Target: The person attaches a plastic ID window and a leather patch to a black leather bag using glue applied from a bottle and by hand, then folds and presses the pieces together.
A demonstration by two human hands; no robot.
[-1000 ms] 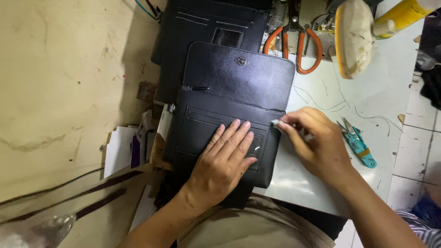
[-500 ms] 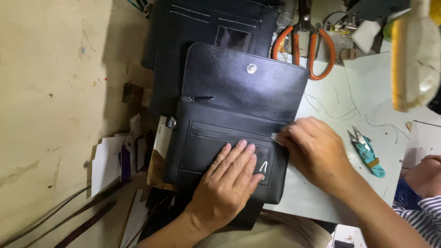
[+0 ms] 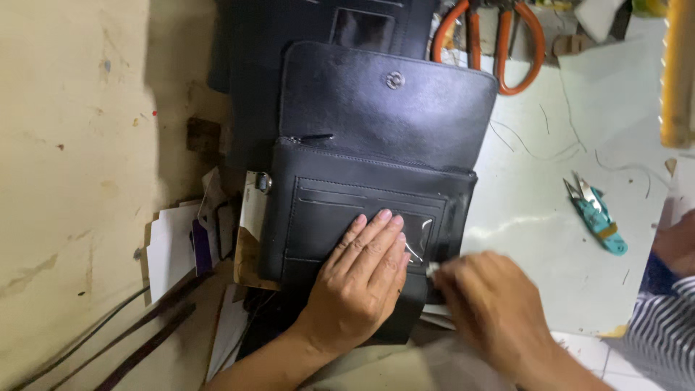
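Observation:
A black leather wallet bag (image 3: pixel 376 145) lies open on the work table (image 3: pixel 543 217), its flap with a metal snap (image 3: pixel 394 80) folded back. My left hand (image 3: pixel 362 282) lies flat on its card-slot panel, fingers over a clear window pocket (image 3: pixel 418 239). My right hand (image 3: pixel 492 311) is blurred at the bag's lower right corner, pinching a small pale object (image 3: pixel 433 270) that I cannot identify.
Orange-handled scissors (image 3: pixel 499 43) lie at the back, teal thread snips (image 3: pixel 599 217) to the right. More black leather pieces (image 3: pixel 289 29) lie under the bag. Paper and card scraps (image 3: pixel 210 246) and dark straps (image 3: pixel 123 340) sit left. Another person's striped sleeve (image 3: pixel 666 326) shows at the right edge.
My right hand has slid from the bag's right edge down to its lower right corner and is now blurred. My left hand stays flat on the panel. The view has shifted.

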